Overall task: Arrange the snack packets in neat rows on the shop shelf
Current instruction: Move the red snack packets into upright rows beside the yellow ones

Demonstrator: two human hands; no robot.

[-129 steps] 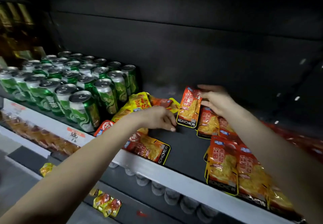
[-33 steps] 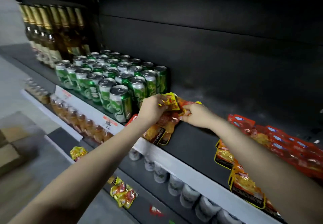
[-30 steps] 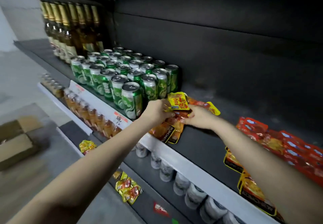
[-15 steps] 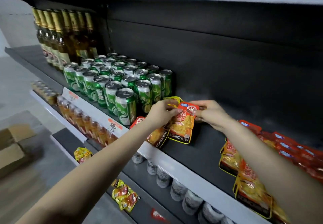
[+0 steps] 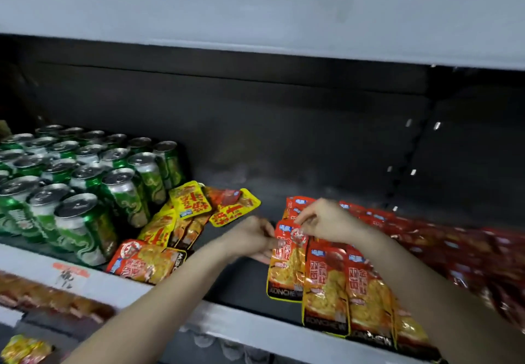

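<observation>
Both hands on one packet, at the row's left end.
Left hand (image 5: 252, 240) and right hand (image 5: 326, 221) pinch the packet (image 5: 287, 264) by its top corners, flat on the shelf (image 5: 244, 281), well right of the cans (image 5: 85, 179).

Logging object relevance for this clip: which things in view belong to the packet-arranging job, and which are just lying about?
Part of the job:
- orange packet held by both hands
- left hand, right hand
- orange row
- loose yellow and orange packets
- shelf

Just lying about:
- green cans
- items on lower shelves
</observation>
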